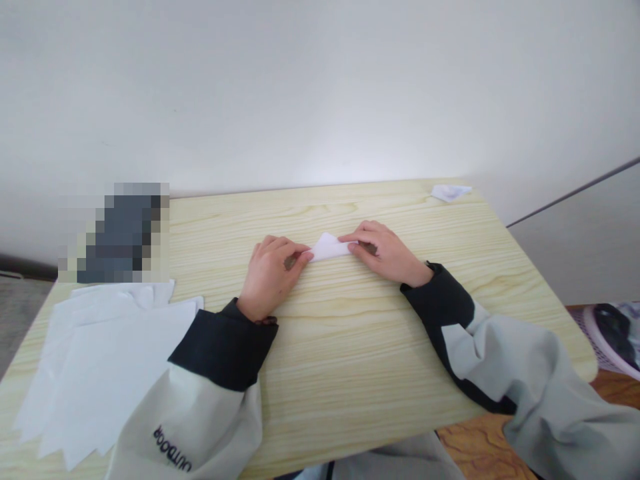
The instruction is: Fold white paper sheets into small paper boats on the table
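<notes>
A small folded piece of white paper (330,247) lies flat on the light wooden table (350,347), near its middle. My left hand (273,275) pinches the paper's left end with curled fingers. My right hand (385,252) presses its fingertips on the paper's right end. Both hands rest on the tabletop, and part of the paper is hidden under the fingers.
A fanned stack of white paper sheets (100,360) lies at the table's left front. A small folded white paper piece (450,192) sits at the far right corner. A blurred dark object (117,233) stands at the back left. A white wall rises behind the table.
</notes>
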Tool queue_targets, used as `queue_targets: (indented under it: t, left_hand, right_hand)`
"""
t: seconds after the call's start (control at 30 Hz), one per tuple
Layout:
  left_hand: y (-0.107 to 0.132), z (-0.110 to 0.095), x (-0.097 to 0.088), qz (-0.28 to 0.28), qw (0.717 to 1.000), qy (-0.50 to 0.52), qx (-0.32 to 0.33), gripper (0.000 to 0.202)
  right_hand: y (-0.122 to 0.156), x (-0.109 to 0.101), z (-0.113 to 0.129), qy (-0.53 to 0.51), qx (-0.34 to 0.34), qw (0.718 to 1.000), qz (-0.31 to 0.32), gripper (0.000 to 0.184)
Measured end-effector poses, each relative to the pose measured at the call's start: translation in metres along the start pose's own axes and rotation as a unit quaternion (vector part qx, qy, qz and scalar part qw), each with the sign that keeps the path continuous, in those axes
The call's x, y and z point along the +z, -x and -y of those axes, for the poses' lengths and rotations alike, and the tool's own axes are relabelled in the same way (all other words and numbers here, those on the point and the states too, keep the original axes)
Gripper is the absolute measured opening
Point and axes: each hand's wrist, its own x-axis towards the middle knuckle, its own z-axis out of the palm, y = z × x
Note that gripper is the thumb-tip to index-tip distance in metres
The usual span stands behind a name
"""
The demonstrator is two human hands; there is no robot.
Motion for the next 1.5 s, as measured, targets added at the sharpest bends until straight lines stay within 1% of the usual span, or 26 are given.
queue_targets:
  t: [0.17, 0.33, 0.5, 0.63, 0.73, 0.83, 0.93, 1.07, 1.23, 1.37, 1.5]
  left_hand:
    - [0.0, -0.003, 0.0, 0.0, 1.0, 0.008, -0.023, 0.024]
    - [0.001, -0.005, 0.0, -0.009, 0.997, 0.012, -0.07, 0.02]
    - [0.001, -0.005, 0.001, -0.008, 0.997, 0.018, -0.076, 0.019]
    - [0.001, -0.006, 0.001, -0.01, 0.997, 0.014, -0.078, 0.019]
    - [0.0, -0.007, 0.001, -0.01, 0.996, 0.012, -0.085, 0.018]
    - [-0.001, -0.007, 0.001, -0.009, 0.996, 0.007, -0.083, 0.017]
    - [0.0, -0.007, 0.001, -0.013, 0.997, 0.002, -0.079, 0.015]
    - [0.001, -0.006, 0.001, -0.013, 0.997, -0.001, -0.077, 0.015]
    - [0.001, -0.007, 0.0, -0.006, 0.996, -0.002, -0.083, 0.014]
    - [0.001, -0.008, 0.0, -0.004, 0.997, -0.006, -0.077, 0.015]
    - [0.002, -0.006, 0.0, -0.01, 0.997, -0.019, -0.07, 0.017]
  right_hand:
    - [-0.001, 0.0, -0.001, -0.01, 0.011, 1.0, 0.004, 0.026]
    - [-0.001, 0.001, -0.002, -0.021, 0.022, 1.0, 0.006, 0.025]
    - [-0.001, -0.001, -0.002, -0.028, 0.027, 0.999, 0.016, 0.024]
    - [0.0, -0.001, -0.001, -0.032, 0.032, 0.999, 0.024, 0.032]
    - [0.002, 0.0, -0.001, -0.011, -0.005, 1.0, 0.025, 0.033]
    - [0.004, 0.002, 0.0, 0.048, -0.059, 0.996, 0.049, 0.041]
    - [0.006, 0.002, 0.002, 0.079, -0.066, 0.993, 0.064, 0.048]
    - [0.009, -0.001, -0.002, 0.033, -0.064, 0.997, 0.041, 0.046]
    - [0.013, -0.004, -0.016, -0.01, -0.085, 0.996, -0.024, 0.044]
    - [0.016, -0.008, -0.022, 0.004, -0.084, 0.995, -0.055, 0.041]
    - [0.016, -0.012, -0.022, 0.018, -0.087, 0.994, -0.06, 0.034]
